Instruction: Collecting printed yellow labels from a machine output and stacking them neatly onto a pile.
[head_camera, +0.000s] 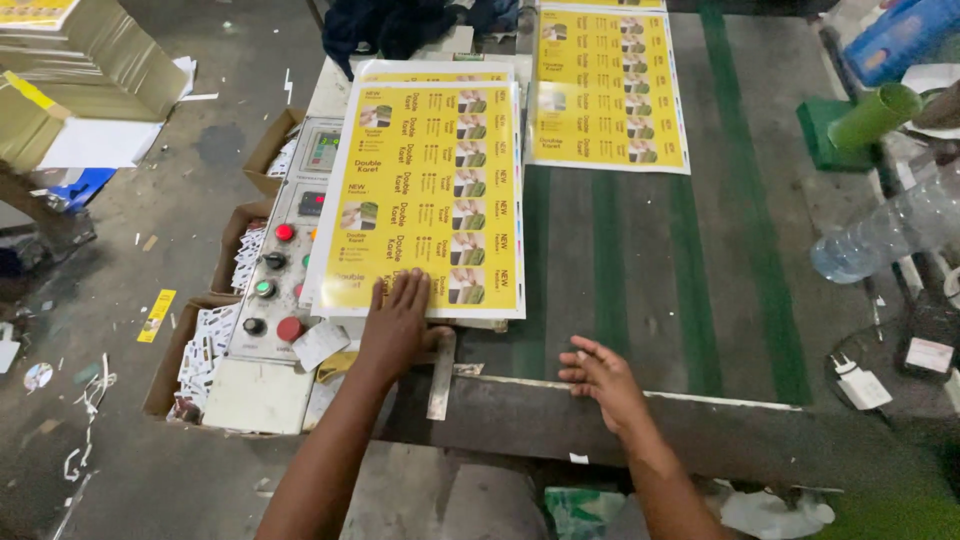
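A stack of yellow printed sheets (430, 190) lies on the machine bed, partly over a control panel (290, 270). My left hand (395, 325) presses flat on the near edge of the top sheet, fingers spread. My right hand (600, 375) hovers open, palm down, at the front edge of the grey conveyor belt with green stripes (640, 270), holding nothing. A second yellow printed sheet (608, 90) lies farther along the belt.
The control panel carries red, green and black buttons. Cardboard boxes of white offcuts (205, 350) sit left of it. A clear plastic bottle (885, 230) and a green cup (872, 118) stand at the right. Folded cartons (80, 60) pile up at top left.
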